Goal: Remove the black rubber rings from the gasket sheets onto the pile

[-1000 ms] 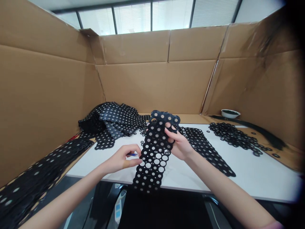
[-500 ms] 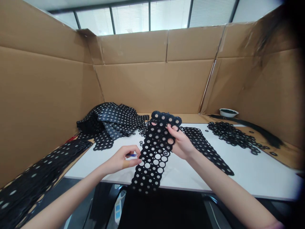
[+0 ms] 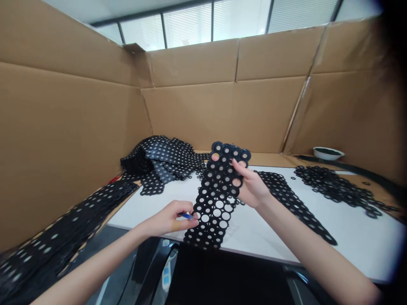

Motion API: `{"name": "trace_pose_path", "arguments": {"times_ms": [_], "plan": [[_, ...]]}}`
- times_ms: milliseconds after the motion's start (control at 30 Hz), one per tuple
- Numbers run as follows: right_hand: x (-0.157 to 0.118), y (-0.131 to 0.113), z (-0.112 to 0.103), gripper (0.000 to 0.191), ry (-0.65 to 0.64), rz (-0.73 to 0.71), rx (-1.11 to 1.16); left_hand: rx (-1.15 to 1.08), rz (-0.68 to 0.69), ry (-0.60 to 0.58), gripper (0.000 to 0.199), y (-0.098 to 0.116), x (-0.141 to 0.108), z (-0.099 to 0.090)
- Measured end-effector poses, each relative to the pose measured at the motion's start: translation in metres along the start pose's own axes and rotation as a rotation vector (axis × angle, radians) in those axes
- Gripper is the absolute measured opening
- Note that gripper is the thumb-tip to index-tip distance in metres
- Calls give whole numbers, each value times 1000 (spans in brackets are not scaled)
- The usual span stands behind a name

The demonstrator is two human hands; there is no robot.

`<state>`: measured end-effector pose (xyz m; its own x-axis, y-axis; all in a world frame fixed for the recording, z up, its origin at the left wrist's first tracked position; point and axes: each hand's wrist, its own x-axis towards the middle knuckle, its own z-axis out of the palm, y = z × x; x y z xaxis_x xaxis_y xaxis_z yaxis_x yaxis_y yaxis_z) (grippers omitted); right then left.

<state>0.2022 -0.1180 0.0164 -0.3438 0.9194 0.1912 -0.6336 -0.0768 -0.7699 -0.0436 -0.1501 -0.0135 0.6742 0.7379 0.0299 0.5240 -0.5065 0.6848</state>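
My right hand [image 3: 254, 184] is closed on a long black sheet of joined rubber rings [image 3: 219, 178], thumb in front and fingertips showing through its holes. The sheet is tilted, its upper end raised and its lower end hanging over the table's front edge. Larger white openings show in its lower half, where the discs within the rings are gone. My left hand [image 3: 173, 218] is at the sheet's left edge, pinching a thin blue tool [image 3: 187, 216]. The tool's tip is too small to make out.
Several loose black rings [image 3: 337, 186] lie on the right of the white table [image 3: 263, 228], near another ring sheet [image 3: 292, 203]. A heap of sheets [image 3: 168, 159] stands back left; a stack [image 3: 63, 224] lies far left. A white bowl [image 3: 328, 154] sits by the cardboard walls [image 3: 213, 110].
The view has swung left, so everything sits further right in it. My left hand has come right up to the sheet's edge, and its blue tool shows more clearly.
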Motion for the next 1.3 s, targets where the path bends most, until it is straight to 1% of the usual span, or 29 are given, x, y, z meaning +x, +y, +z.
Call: {"name": "trace_pose_path", "arguments": {"times_ms": [100, 167, 233, 267, 333, 367, 433, 500, 567, 667, 733, 800, 867, 933, 1000, 1100, 1200, 1300], "plan": [[13, 5, 10, 11, -27, 14, 38, -38, -75, 27, 36, 3, -18, -6], [28, 13, 20, 13, -63, 7, 23, 3, -125, 87, 37, 5, -34, -14], [50, 25, 33, 14, -58, 14, -33, 91, -174, 183, 39, 5, -54, -26], [62, 33, 40, 14, -27, 22, -72, 138, -203, 239, 40, 5, -65, -34], [89, 50, 54, 12, -20, 40, -105, 201, -295, 357, 42, 5, -89, -54], [102, 59, 61, 11, -32, 50, -125, 220, -334, 418, 43, 3, -102, -66], [125, 78, 75, 12, -81, 81, -184, 254, -415, 483, 43, -3, -130, -92], [144, 98, 90, 13, -145, 119, -275, 271, -516, 524, 45, -14, -159, -116], [159, 119, 105, 16, -215, 149, -384, 280, -599, 545, 48, -29, -189, -137], [179, 152, 130, 12, -320, 179, -531, 344, -743, 544, 55, -54, -229, -156], [191, 175, 148, 9, -371, 189, -624, 421, -843, 543, 59, -71, -250, -163], [203, 197, 165, 5, -399, 201, -725, 444, -887, 510, 58, -85, -266, -165], [213, 216, 177, 6, -408, 209, -830, 456, -916, 472, 58, -98, -277, -164], [221, 233, 185, 11, -412, 204, -928, 470, -940, 456, 58, -107, -284, -161], [227, 246, 187, 16, -409, 182, -1026, 489, -953, 459, 57, -112, -286, -158], [235, 259, 182, 20, -390, 117, -1177, 533, -979, 451, 54, -113, -282, -153], [239, 265, 176, 20, -379, 18, -1301, 551, -1010, 407, 53, -113, -277, -150], [238, 266, 171, 21, -392, -68, -1385, 543, -1025, 384, 57, -116, -276, -147]]}}
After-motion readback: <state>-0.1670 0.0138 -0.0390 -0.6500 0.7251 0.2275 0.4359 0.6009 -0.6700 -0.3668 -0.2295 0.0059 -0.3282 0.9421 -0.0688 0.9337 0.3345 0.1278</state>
